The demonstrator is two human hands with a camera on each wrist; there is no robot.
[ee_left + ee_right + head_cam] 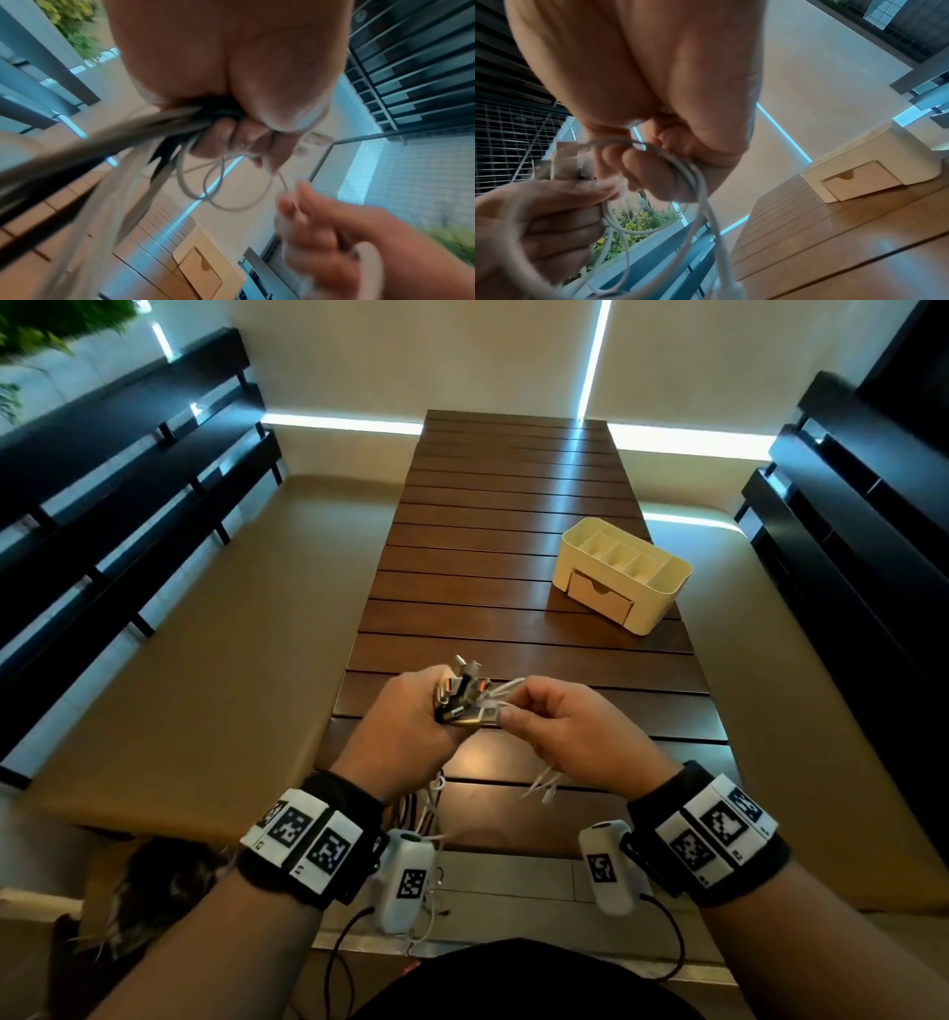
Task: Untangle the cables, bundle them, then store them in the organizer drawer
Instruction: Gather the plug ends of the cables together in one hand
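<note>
My left hand point(411, 716) grips a bunch of cables point(164, 130), white and black, with their plugs point(464, 690) sticking up out of the fist. The cords hang below the hand toward my lap. My right hand point(554, 726) pinches a white cable point(695, 182) close to the plugs, and its loops trail down under the palm. Both hands are held above the near end of the wooden table point(513, 531). The cream organizer point(624, 572) stands on the table at the right, its small drawer point(600, 598) closed.
Dark slatted benches point(128, 495) run along both sides of the table. A beige floor lies to the left. Loose cords hang over the near table edge point(426, 814). Plants point(634, 221) show beyond the railing in the right wrist view.
</note>
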